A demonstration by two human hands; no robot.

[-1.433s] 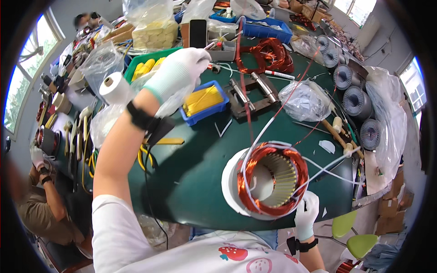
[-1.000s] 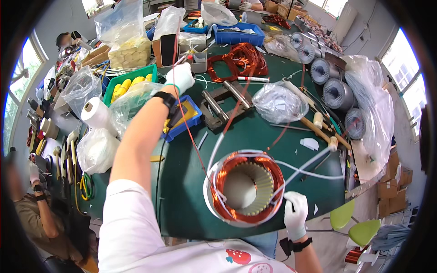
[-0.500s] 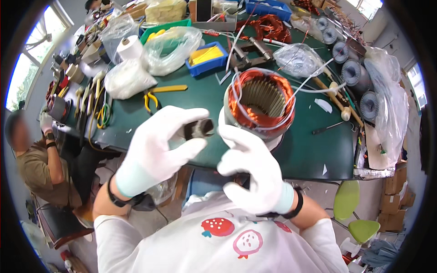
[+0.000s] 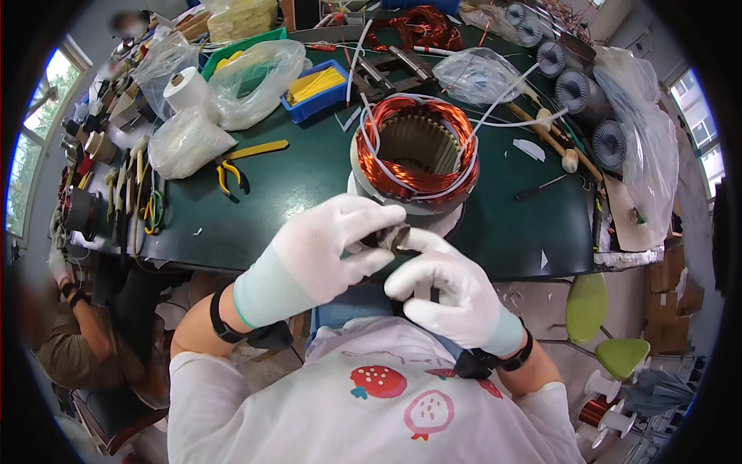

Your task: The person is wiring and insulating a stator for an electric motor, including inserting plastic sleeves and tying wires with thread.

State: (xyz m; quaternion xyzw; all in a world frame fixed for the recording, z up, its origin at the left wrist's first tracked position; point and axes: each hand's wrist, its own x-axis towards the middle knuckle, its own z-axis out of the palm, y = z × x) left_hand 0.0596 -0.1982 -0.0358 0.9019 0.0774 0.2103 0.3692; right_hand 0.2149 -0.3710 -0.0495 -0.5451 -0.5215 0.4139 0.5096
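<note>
While the left hand (image 4: 332,247), in a smooth white glove with ribbed mint cuff, has its fingers clamped on a small dark, rounded piece (image 4: 389,237), the right hand (image 4: 456,292) lays its index at the piece's end, thumb apart. Piece just nearside of the stator (image 4: 417,184), glossy copper windings, ribbed bore. Half a second ago, hands stood separate.

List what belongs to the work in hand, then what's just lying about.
In use, apparently:
small dark object, kind unclear, in the left hand, right hand at it
copper-wound stator, just beyond the hands

Lying about:
yellow-handled pliers
screwdriver
blue tray of yellow strips
white thread cone
</note>
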